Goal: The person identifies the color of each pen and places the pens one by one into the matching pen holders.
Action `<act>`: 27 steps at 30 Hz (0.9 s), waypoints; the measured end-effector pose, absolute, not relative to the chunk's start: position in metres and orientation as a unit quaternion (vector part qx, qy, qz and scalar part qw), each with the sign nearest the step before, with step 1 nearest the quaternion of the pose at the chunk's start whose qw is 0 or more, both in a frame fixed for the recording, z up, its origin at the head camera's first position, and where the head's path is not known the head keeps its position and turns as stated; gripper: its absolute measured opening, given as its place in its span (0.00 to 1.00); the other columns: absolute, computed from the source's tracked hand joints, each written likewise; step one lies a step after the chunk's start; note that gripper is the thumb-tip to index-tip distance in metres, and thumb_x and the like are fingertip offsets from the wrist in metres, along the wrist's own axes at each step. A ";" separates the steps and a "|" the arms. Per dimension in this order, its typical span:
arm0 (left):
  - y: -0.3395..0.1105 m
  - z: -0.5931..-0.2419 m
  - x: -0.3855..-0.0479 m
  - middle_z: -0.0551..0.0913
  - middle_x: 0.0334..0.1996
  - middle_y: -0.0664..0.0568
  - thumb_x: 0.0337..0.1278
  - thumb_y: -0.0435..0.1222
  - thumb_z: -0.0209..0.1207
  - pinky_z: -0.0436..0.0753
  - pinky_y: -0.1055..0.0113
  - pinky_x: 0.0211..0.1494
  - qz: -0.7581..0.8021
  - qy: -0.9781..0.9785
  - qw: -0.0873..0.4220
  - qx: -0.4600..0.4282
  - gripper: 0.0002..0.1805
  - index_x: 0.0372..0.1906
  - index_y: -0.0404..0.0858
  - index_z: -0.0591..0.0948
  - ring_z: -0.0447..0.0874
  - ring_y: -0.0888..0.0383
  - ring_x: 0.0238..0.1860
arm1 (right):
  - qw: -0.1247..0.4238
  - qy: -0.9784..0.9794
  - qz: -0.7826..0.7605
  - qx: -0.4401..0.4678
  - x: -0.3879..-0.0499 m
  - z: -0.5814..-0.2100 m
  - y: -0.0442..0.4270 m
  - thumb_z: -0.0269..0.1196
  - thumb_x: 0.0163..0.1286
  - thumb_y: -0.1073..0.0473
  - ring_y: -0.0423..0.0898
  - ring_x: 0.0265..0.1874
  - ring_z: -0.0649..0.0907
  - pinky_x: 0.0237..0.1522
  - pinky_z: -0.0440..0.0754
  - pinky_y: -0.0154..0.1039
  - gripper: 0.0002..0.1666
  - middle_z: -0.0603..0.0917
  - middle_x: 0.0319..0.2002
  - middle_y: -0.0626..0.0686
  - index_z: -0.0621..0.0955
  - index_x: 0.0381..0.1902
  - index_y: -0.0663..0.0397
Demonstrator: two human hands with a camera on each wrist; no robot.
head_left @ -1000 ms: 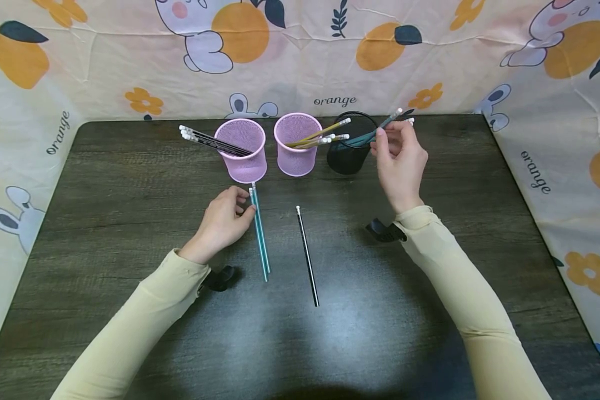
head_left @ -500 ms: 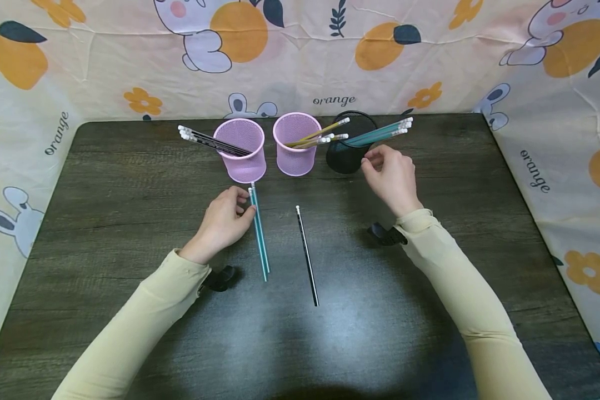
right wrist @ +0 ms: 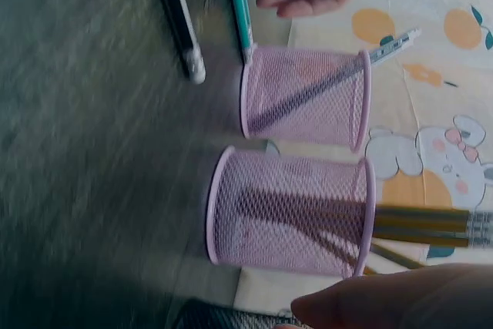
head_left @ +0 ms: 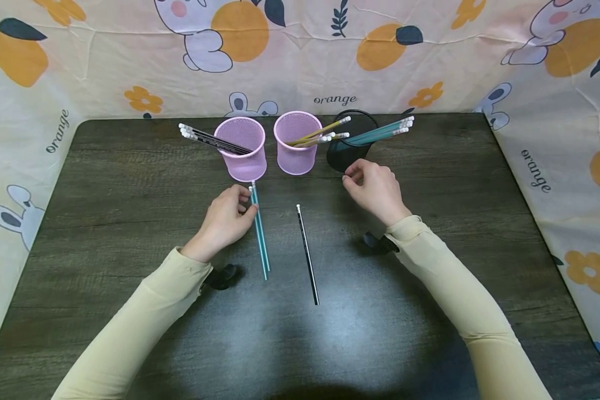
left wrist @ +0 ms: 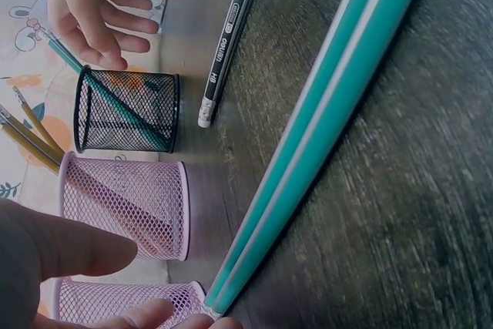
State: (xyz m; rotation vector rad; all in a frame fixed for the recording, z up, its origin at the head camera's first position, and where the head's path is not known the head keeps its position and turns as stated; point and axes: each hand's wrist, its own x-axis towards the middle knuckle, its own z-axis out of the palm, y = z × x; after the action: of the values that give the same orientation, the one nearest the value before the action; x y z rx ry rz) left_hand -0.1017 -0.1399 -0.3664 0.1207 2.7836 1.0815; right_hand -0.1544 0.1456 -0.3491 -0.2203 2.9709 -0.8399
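My left hand lies at the upper part of two teal pencils on the table, thumb and fingers apart. In the left wrist view its fingertips are by the pencils' eraser ends; whether they touch is unclear. My right hand, holding nothing, is over the table just in front of the black mesh cup, its fingers loosely bent. Several teal pencils lean in that cup. Between the hands, a single black pencil lies on the table, eraser end away from me.
The left pink mesh cup holds several black pencils. Beside it, the middle pink mesh cup holds several yellow pencils. A printed cloth hangs behind the dark wooden table.
My right hand has let go of a teal pencil in the black cup and come down and left toward the table's middle. The left hand has hardly moved.
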 end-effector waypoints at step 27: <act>-0.089 -0.359 -0.105 0.81 0.23 0.48 0.56 0.42 0.62 0.77 0.66 0.26 0.303 0.932 0.175 0.094 0.15 0.39 0.32 0.78 0.78 0.61 0.14 | 0.072 0.957 -0.257 -0.110 -0.147 -0.352 0.136 0.59 0.66 0.53 0.49 0.28 0.83 0.27 0.75 0.43 0.13 0.88 0.33 0.53 0.82 0.42 0.54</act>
State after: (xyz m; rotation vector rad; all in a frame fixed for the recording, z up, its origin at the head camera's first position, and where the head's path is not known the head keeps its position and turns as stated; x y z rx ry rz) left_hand -0.1054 -0.0885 -0.3585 0.2653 2.6408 0.8577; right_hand -0.1465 0.1364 -0.3522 -0.3318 2.8766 -0.7709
